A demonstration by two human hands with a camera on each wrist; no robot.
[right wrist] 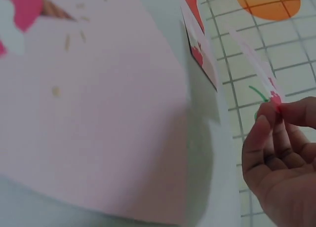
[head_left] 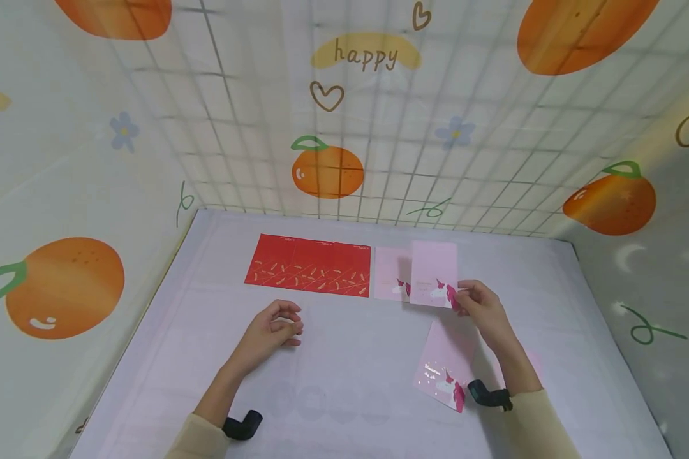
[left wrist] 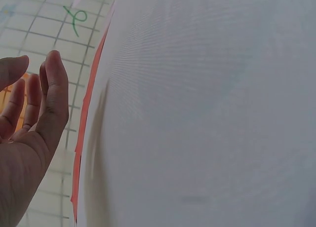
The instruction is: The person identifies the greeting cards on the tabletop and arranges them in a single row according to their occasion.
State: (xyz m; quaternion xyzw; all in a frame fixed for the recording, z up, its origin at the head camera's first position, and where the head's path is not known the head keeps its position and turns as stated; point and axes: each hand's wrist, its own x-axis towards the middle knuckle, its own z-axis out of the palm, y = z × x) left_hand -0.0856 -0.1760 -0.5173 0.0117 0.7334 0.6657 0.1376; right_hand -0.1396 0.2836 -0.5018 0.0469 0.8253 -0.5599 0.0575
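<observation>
A white sheet [head_left: 379, 95] printed with oranges hangs behind the pale table [head_left: 350, 382]. In the head view, the right hand [head_left: 485, 311] pinches a pink card [head_left: 433, 271] by its 5 o'clock corner, raised off the table; its long axis runs 12 to 6, unicorn end at 6. Towards 9 it partly covers a second pink card [head_left: 390, 271]; red cards [head_left: 310, 262] lie beyond. A third pink card [head_left: 442, 370], leaning 1 to 7, lies at 6. The left hand [head_left: 271, 331] is empty, fingers loosely bent.
</observation>
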